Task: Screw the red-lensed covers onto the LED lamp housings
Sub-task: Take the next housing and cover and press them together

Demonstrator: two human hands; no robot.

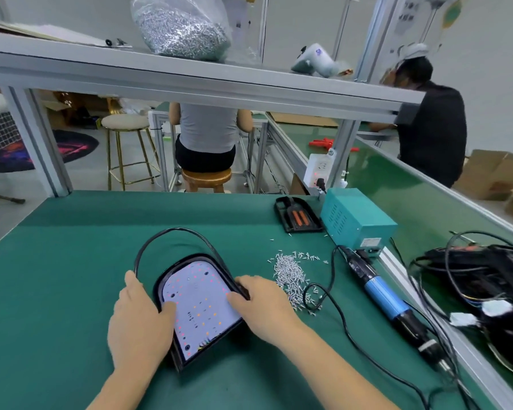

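A black LED lamp housing (200,306) lies on the green mat in front of me, its white LED board facing up with lit red and orange dots. My left hand (139,318) holds its left edge, thumb resting on the board. My right hand (264,303) grips the right rim, thumb on the board. A black cable (172,232) loops from the housing toward the far side. Loose silver screws (293,276) lie in a pile just right of my right hand. No red-lensed cover lies on this housing.
A blue-handled electric screwdriver (388,303) lies to the right, wired to a teal power box (356,217). A black tray (298,214) sits beside that box. More black lamp parts with wires (492,285) are piled at the far right. Two people work at benches beyond.
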